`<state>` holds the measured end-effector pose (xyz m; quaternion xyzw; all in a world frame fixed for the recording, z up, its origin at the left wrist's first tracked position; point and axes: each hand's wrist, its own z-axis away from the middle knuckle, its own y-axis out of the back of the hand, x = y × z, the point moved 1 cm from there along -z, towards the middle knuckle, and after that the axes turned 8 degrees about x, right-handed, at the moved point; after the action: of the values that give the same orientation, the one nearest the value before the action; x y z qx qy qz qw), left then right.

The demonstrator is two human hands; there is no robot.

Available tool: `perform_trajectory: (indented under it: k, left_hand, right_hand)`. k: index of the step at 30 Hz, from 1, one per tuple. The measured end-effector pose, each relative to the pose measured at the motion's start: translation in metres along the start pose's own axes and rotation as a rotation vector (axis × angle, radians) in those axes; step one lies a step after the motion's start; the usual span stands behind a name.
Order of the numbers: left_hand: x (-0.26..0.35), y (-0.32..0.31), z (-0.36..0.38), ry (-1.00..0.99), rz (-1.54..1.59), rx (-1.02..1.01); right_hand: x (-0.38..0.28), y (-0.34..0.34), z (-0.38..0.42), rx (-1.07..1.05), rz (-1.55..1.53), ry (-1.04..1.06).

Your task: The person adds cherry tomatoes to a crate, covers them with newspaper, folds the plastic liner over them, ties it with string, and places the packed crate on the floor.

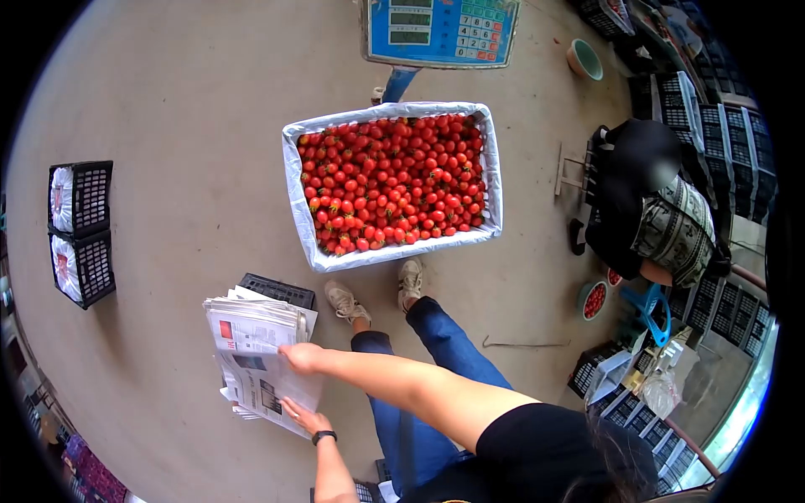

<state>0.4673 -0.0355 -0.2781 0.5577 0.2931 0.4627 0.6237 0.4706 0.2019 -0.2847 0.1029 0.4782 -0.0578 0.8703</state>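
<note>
A thick stack of newspapers (251, 352) lies at my left side, its sheets uneven at the edges. My right hand (300, 358) reaches across and is closed on the stack's near right edge, with some fingertips hidden. Lower down, my left hand (305, 417), with a dark wristband and a ring, grips the edge of the top newspaper. A black plastic crate (278, 290) shows partly from under the stack. Ahead of my feet stands a crate lined with pale plastic (392, 258), full of small red tomatoes (394, 184).
A blue weighing scale display (440, 32) rises behind the tomato crate. Two lined black crates (88, 197) stand at far left. To the right, a person in dark clothes (641, 184) sits near stacked crates (729, 151), bowls of tomatoes (593, 300) and a blue stool (650, 314). A thin rod (524, 344) lies on the floor.
</note>
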Motion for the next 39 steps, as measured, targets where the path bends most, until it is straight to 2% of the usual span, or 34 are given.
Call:
perform_trajectory:
  k: [1,4,5,6,7,8,9,10,11,12,13,14,16,17,18,19,20,21,22,25,26,28,29,31,33,34,35,36,37,39]
  left_hand:
    - [-0.008,-0.008,-0.008,0.024,-0.02,0.012]
    - [-0.024,-0.053,-0.047,0.089,-0.002,-0.152]
    - [-0.025,-0.07,-0.059,0.159,-0.102,-0.299]
    - [-0.025,-0.082,-0.065,0.226,-0.208,-0.449]
    - [-0.008,-0.077,-0.069,0.293,-0.303,-0.596]
    - [-0.019,-0.092,-0.072,0.288,-0.301,-0.642]
    - [-0.015,-0.097,-0.071,0.339,-0.251,-0.651]
    - [-0.009,-0.097,-0.07,0.382,-0.202,-0.655]
    - [-0.001,-0.093,-0.063,0.329,-0.186,-0.625]
    - [0.006,-0.086,-0.054,0.3,-0.158,-0.652]
    - [0.012,-0.079,-0.046,0.253,-0.136,-0.68]
    - [0.016,-0.069,-0.041,0.196,-0.121,-0.709]
    - [-0.001,-0.078,-0.028,0.007,-0.032,-0.595]
    - [-0.01,-0.074,-0.021,-0.001,0.106,-0.59]
    - [-0.004,-0.074,-0.015,0.001,0.258,-0.586]
    - [0.014,-0.06,-0.001,0.023,0.233,-0.632]
    - [0.031,-0.043,0.011,0.053,0.206,-0.671]
    - [0.023,-0.056,0.009,0.122,0.207,-0.716]
    - [0.045,-0.04,0.029,0.174,0.271,-0.758]
    - [0.094,-0.02,0.075,0.189,0.304,-0.791]
    - [0.109,-0.024,0.091,0.136,0.3,-0.74]
    - [0.142,-0.024,0.128,0.112,0.259,-0.777]
    - [0.158,-0.023,0.153,0.084,0.223,-0.771]
    - [0.193,-0.033,0.202,0.002,0.17,-0.762]
    - [0.224,-0.046,0.257,-0.044,0.185,-0.802]
    - [0.241,-0.062,0.281,-0.062,0.245,-0.85]
    - [0.262,-0.074,0.316,-0.089,0.223,-0.833]
    - [0.284,-0.092,0.347,-0.204,0.206,-0.837]
    - [0.311,-0.109,0.382,-0.253,0.275,-0.929]
    - [0.375,-0.139,0.464,-0.38,0.266,-1.003]
  right_hand:
    - [0.002,0.0,0.0,0.073,-0.005,-0.023]
    - [0.041,0.026,0.031,0.267,-0.09,0.004]
    - [0.058,0.051,0.051,0.153,-0.166,-0.102]
    - [0.083,0.069,0.083,0.245,-0.136,-0.122]
    - [0.119,0.087,0.117,0.25,-0.253,-0.26]
    - [0.155,0.107,0.161,0.356,-0.129,-0.305]
    - [0.226,0.106,0.204,0.375,-0.441,-0.484]
    - [0.262,0.113,0.27,0.617,-0.39,-0.65]
    - [0.273,0.122,0.338,0.766,-0.662,-0.788]
    - [0.31,0.11,0.407,0.909,-0.574,-0.884]
    - [0.336,0.091,0.476,1.046,-0.629,-0.984]
    - [0.38,0.054,0.549,1.068,-0.228,-1.074]
    - [0.339,0.02,0.638,1.044,-0.044,-1.337]
    - [0.334,-0.02,0.67,1.063,-0.173,-1.365]
    - [0.343,-0.054,0.694,1.086,-0.289,-1.376]
    - [0.331,-0.066,0.708,1.103,-0.398,-1.372]
    - [0.313,-0.087,0.719,1.112,-0.703,-1.331]
    - [0.297,-0.105,0.726,1.129,-0.811,-1.318]
    - [0.292,-0.131,0.733,1.14,-0.924,-1.291]
    - [0.297,-0.213,0.759,1.106,-1.133,-1.29]
    - [0.308,-0.232,0.768,1.068,-1.184,-1.306]
    - [0.329,-0.256,0.791,1.03,-1.271,-1.318]
    - [0.347,-0.27,0.804,1.09,-1.318,-1.321]
    - [0.393,-0.272,0.831,1.104,-1.427,-1.176]
    - [0.445,-0.259,0.857,1.343,-1.473,-1.067]
    - [0.472,-0.241,0.874,1.347,-1.514,-0.969]
    - [0.48,-0.208,0.899,1.509,-1.53,-0.904]
    - [0.5,-0.179,0.918,1.598,-1.555,-0.84]
    - [0.504,-0.142,0.94,1.764,-1.538,-0.762]
    - [0.533,-0.102,0.971,1.905,-1.449,-0.625]
